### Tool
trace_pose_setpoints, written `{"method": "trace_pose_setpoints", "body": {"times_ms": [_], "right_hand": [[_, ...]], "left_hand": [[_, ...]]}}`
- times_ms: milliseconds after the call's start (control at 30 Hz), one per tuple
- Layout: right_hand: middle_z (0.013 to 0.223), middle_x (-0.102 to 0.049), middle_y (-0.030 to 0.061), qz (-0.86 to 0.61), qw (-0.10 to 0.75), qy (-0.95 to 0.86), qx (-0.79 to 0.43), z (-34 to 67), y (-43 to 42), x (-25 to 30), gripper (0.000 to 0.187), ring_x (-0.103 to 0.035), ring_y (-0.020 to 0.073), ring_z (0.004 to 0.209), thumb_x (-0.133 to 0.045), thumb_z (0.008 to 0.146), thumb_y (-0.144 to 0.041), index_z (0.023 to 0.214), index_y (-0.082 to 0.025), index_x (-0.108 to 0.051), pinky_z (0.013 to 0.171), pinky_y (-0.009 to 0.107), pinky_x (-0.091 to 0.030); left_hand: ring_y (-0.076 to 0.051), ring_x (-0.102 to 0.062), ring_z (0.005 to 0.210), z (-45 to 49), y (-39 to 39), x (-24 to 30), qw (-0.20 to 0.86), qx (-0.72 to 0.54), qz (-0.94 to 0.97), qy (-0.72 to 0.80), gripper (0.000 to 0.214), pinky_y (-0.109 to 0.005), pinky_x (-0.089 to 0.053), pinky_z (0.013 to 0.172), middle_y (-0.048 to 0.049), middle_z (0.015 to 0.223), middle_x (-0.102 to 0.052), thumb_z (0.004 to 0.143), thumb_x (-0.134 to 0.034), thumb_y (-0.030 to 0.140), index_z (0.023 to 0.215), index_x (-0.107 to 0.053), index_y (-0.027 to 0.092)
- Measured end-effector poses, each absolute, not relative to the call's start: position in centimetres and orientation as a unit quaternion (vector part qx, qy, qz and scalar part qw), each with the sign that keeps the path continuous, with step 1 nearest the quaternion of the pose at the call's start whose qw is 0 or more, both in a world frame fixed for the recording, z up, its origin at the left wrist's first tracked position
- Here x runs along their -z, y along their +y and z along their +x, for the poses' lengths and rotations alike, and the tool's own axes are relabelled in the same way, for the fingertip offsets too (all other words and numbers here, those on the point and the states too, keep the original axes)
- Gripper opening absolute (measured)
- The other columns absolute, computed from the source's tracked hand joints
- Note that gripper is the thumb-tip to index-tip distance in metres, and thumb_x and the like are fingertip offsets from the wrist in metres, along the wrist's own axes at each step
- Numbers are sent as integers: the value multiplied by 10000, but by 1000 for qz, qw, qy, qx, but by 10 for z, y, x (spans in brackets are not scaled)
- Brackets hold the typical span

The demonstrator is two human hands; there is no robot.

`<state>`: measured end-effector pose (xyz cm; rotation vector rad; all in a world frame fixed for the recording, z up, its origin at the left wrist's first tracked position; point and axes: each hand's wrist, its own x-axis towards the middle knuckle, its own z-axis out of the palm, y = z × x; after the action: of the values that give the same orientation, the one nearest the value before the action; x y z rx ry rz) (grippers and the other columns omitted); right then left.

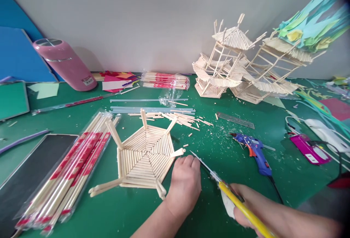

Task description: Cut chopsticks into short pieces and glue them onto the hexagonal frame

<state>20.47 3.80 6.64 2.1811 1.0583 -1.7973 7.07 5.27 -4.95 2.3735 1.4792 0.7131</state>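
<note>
Two hands work at the near edge of the green bench [218,157]. The right hand [246,209], by the near right corner, is closed around a yellow utility knife [240,205], whose bare blade slants away to the left and ends just beside the knuckles of the left hand [184,183]. That hand rests at the near middle with its fingers curled under; whether they pin anything is hidden. Its knuckles lie just beside the near right edge of a six-sided roof of sticks [144,156], which lies flat on the bench with thicker ribs jutting from its corners. Left of the roof, toward the near left corner, lie wrapped packs of chopsticks [68,172] beside a black board [30,172]. Right of the blade tip a blue glue gun [255,152] lies among wood crumbs, and a pink device [308,148] sits near the right edge. Farther off, a loose heap of cut sticks [177,117] and a clear ruler [236,120] lie mid-bench. Along the far edge stand a pink cylinder [65,65] at the left, another pack of sticks [165,80] in the middle, and tilted stick pagodas [232,66] at the right.
</note>
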Motion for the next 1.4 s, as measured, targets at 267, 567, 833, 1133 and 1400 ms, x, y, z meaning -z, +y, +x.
{"method": "trace_pose_setpoints", "body": {"times_ms": [267,567,833,1133,1400], "right_hand": [[427,-267,-109,724,73,301,616,213,33,-41,279,-209,50,370,-501,531,6,573,-215,-336,418,196,-176],[454,-271,-94,707,36,320,629,212,28,-40,305,-237,53,421,-537,521,-26,522,-207,-292,422,204,-169],[414,-240,-97,698,51,307,645,213,30,-45,259,-196,66,371,-493,494,-51,541,-227,-310,389,220,-125],[390,-186,-103,685,58,314,655,212,31,-45,272,-146,58,376,-509,497,-79,509,-223,-279,410,235,-93],[499,-354,-94,662,36,303,684,228,25,-53,120,-303,77,464,-508,613,-232,709,-215,-440,469,216,-234]], "left_hand": [[-201,-528,594,70,52,50,130,-243,818,504,220,-318,-453,572,-66,658,-571,803,-408,52,692,-569,153],[-199,-533,599,69,52,46,128,-237,820,504,220,-316,-463,576,-66,664,-573,807,-410,48,699,-571,152],[-207,-531,594,68,52,45,122,-229,827,498,211,-323,-459,568,-71,661,-575,802,-417,44,720,-586,142],[-204,-517,582,67,54,46,119,-228,830,495,217,-316,-441,559,-63,646,-552,813,-404,56,705,-568,148],[-204,-509,585,66,53,41,116,-239,836,481,211,-319,-446,556,-61,658,-558,806,-403,55,719,-566,158]]}}
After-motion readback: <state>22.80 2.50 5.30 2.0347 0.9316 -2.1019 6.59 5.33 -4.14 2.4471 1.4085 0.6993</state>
